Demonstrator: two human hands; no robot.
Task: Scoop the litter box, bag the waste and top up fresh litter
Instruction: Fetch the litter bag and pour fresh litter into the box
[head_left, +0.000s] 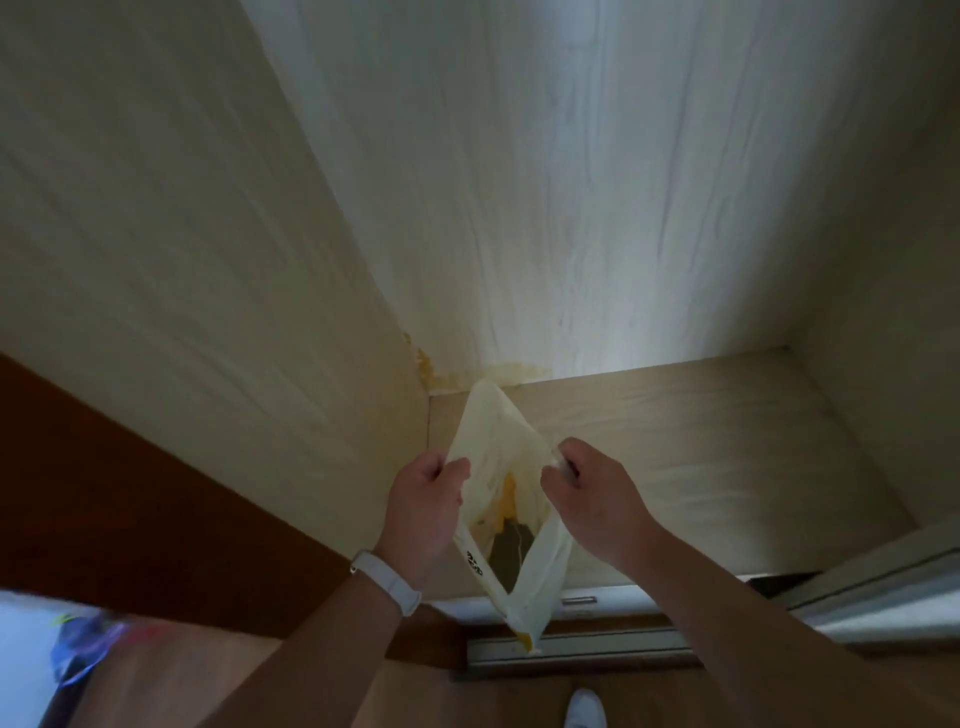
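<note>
Both hands hold a thin, translucent white plastic bag (501, 467) with yellow and black print, pulling its mouth apart in the air. The left hand (426, 506) is closed in a fist on the bag's left edge, and the right hand (592, 493) is pinched shut on the right edge, so the opening stretches into a diamond shape between them. The bag's upper part stands up past the hands toward the corner where two pale wood-grain panels (571, 182) meet, and its lower end hangs down to a point between the forearms. Through the opening something dark and grey shows, too blurred to tell what. A white wristband (387, 579) sits on the left wrist. The bag hangs over a light beige floor (701, 457) of a recess, close to its near edge, where a metal sliding-door track (582, 649) runs across. Yellowish stains (441, 371) mark the far left corner of that recess. A white shoe tip (584, 709) shows at the bottom, on brown wooden flooring (426, 696)
</note>
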